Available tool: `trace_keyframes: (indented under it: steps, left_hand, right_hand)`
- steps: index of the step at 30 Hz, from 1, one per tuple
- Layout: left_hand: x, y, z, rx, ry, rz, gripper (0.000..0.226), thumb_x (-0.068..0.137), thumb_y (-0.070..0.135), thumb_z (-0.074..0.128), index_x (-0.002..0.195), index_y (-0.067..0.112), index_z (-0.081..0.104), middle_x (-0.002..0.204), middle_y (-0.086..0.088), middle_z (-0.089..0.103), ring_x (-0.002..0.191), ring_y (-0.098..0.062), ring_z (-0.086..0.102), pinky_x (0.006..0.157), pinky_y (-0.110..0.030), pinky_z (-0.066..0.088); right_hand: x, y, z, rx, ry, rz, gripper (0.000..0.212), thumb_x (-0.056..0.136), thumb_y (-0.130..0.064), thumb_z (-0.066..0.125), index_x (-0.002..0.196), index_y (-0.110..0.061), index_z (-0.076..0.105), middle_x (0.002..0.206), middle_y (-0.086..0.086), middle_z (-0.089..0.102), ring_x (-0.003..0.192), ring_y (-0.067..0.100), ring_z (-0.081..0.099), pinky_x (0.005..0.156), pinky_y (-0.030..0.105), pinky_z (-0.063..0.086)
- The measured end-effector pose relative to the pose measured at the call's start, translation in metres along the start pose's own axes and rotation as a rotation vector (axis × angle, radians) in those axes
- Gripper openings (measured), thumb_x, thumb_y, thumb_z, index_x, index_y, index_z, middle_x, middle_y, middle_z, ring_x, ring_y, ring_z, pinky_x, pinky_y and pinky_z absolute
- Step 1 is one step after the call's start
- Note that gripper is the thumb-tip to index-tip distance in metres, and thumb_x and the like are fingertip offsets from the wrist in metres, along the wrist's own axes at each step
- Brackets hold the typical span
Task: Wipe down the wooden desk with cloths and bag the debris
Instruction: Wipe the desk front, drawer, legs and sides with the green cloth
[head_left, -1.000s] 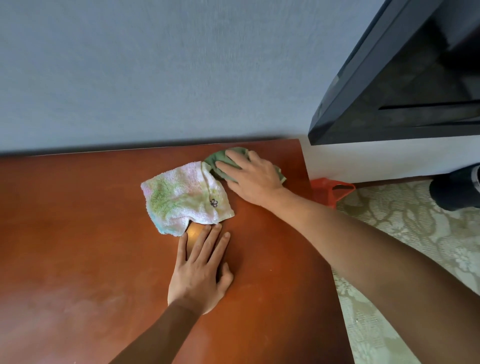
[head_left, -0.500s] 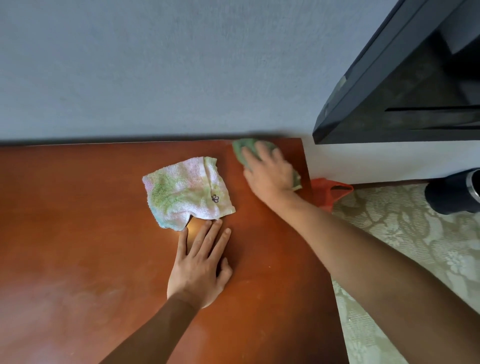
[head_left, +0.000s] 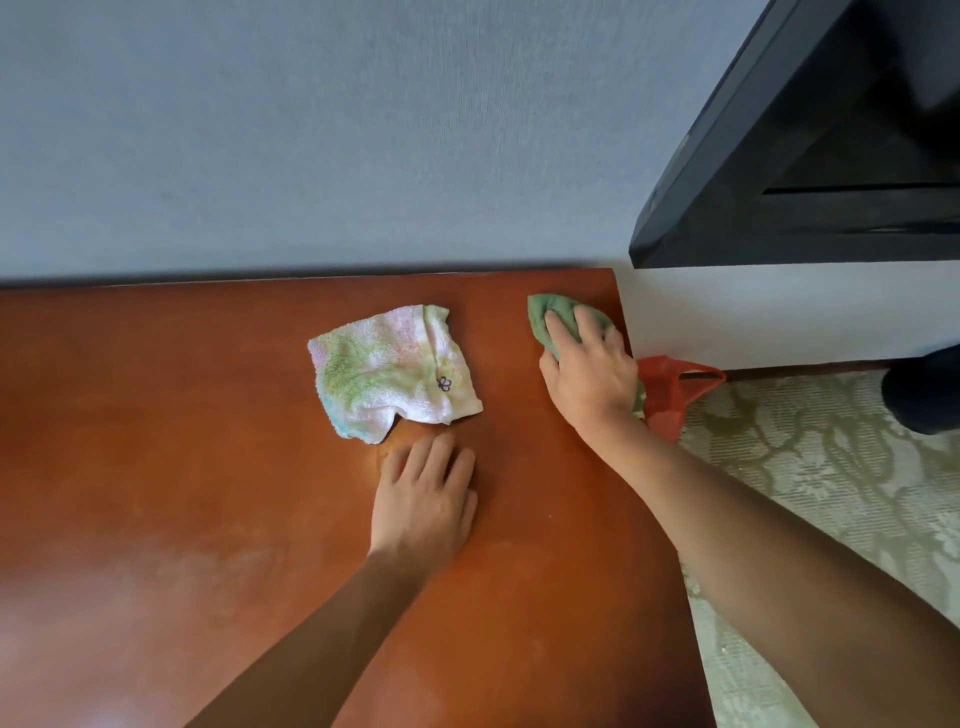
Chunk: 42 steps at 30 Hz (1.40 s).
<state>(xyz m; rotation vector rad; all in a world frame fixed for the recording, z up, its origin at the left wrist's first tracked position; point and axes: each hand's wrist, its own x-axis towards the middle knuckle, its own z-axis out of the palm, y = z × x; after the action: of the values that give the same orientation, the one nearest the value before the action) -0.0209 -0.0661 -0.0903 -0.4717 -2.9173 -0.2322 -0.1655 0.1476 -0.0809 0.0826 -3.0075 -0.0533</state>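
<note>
**Green cloth at the table's right edge**

The right hand (head_left: 589, 371) presses the green cloth (head_left: 551, 316), fingers curled over it, near the table (head_left: 156, 467) far-right corner. The left hand (head_left: 423, 501) rests flat, fingers relaxed, just below the pastel towel (head_left: 387, 371).

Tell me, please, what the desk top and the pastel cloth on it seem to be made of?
Desk: reddish-brown wood or veneer, by its colour, with a smooth semi-gloss finish, showing soft sheen and hazy smears. Pastel cloth: looped terry towelling, probably cotton, judging by its fuzzy pile.
</note>
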Motion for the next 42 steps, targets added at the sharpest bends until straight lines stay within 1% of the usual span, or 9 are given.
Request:
trace_keyframes:
  steps: [6,13,17,22,27,32,35,38,42]
  left_hand:
    - [0.057,-0.032,-0.010,0.097,-0.256,-0.273,0.066,0.093,0.040,0.046,0.156,0.022,0.036,0.165,-0.011,0.030,0.154,-0.043,0.017,0.123,-0.059,0.022]
    - [0.008,-0.086,-0.029,0.185,-0.255,-0.412,0.067,0.088,0.037,0.031,0.149,0.017,0.049,0.162,-0.010,0.036,0.155,-0.040,0.019,0.121,-0.067,0.019]
    - [0.005,-0.032,-0.021,0.126,-0.173,-0.241,0.067,0.092,0.036,0.037,0.151,0.007,0.047,0.168,-0.018,0.027,0.157,-0.037,0.020,0.126,-0.057,0.020]
    - [-0.012,0.007,0.014,-0.021,-0.252,-0.147,0.069,0.103,0.045,0.033,0.165,0.019,0.022,0.174,-0.007,0.007,0.161,-0.025,0.003,0.127,-0.049,0.016]
    - [-0.009,0.005,0.012,-0.017,-0.234,-0.143,0.072,0.101,0.045,0.033,0.166,0.019,0.015,0.174,-0.006,0.004,0.161,-0.023,-0.003,0.129,-0.048,0.013]
    - [-0.012,0.000,0.016,-0.194,-0.064,-0.131,0.058,0.097,0.025,0.042,0.152,0.009,0.050,0.164,-0.009,0.038,0.157,-0.026,0.025,0.127,-0.047,0.023]
    - [-0.026,-0.013,0.017,-0.328,0.067,-0.175,0.047,0.088,0.007,0.049,0.131,0.003,0.068,0.146,-0.012,0.060,0.142,-0.029,0.050,0.116,-0.048,0.042]
    - [-0.068,-0.032,0.005,-0.202,0.001,-0.116,0.050,0.091,0.010,0.053,0.140,0.007,0.062,0.154,-0.010,0.052,0.147,-0.029,0.044,0.116,-0.049,0.042]
    - [-0.118,-0.061,-0.022,-0.029,-0.065,-0.166,0.057,0.099,0.035,0.049,0.153,0.016,0.050,0.164,-0.008,0.039,0.153,-0.027,0.035,0.121,-0.056,0.031]
  right_hand:
    - [-0.002,0.000,0.000,0.043,-0.019,-0.016,0.046,0.092,-0.037,0.065,0.137,-0.026,0.066,0.135,0.006,0.062,0.089,0.037,0.061,0.058,0.035,0.050]
    - [0.023,-0.011,-0.011,0.071,-0.095,-0.043,0.046,0.098,-0.042,0.057,0.142,-0.031,0.060,0.142,0.003,0.055,0.104,0.036,0.059,0.069,0.038,0.050]
    - [0.064,-0.076,-0.019,0.142,-0.115,-0.104,0.045,0.098,-0.044,0.053,0.142,-0.036,0.053,0.148,0.000,0.046,0.120,0.036,0.051,0.077,0.038,0.044]
    - [0.048,-0.105,-0.014,0.193,-0.096,-0.507,0.048,0.093,-0.042,0.059,0.141,-0.041,0.057,0.148,-0.007,0.051,0.123,0.033,0.052,0.083,0.040,0.053]
    - [0.043,0.001,-0.001,0.099,-0.022,-0.073,0.050,0.093,-0.041,0.058,0.141,-0.033,0.058,0.141,0.003,0.055,0.113,0.040,0.056,0.077,0.040,0.055]
    - [-0.030,-0.020,-0.006,0.081,0.037,-0.004,0.050,0.087,-0.041,0.061,0.135,-0.029,0.064,0.135,0.005,0.060,0.102,0.041,0.059,0.065,0.036,0.050]
    - [-0.104,-0.066,-0.012,0.172,0.053,-0.279,0.047,0.087,-0.040,0.063,0.134,-0.033,0.066,0.139,0.001,0.062,0.102,0.037,0.061,0.066,0.035,0.052]
    - [-0.144,-0.045,-0.022,0.161,0.050,-0.585,0.046,0.088,-0.038,0.065,0.134,-0.032,0.067,0.140,-0.001,0.064,0.088,0.028,0.062,0.064,0.033,0.051]
    - [-0.142,-0.012,-0.023,0.099,-0.035,-0.162,0.045,0.090,-0.038,0.064,0.133,-0.030,0.068,0.140,0.002,0.062,0.088,0.034,0.061,0.057,0.034,0.052]
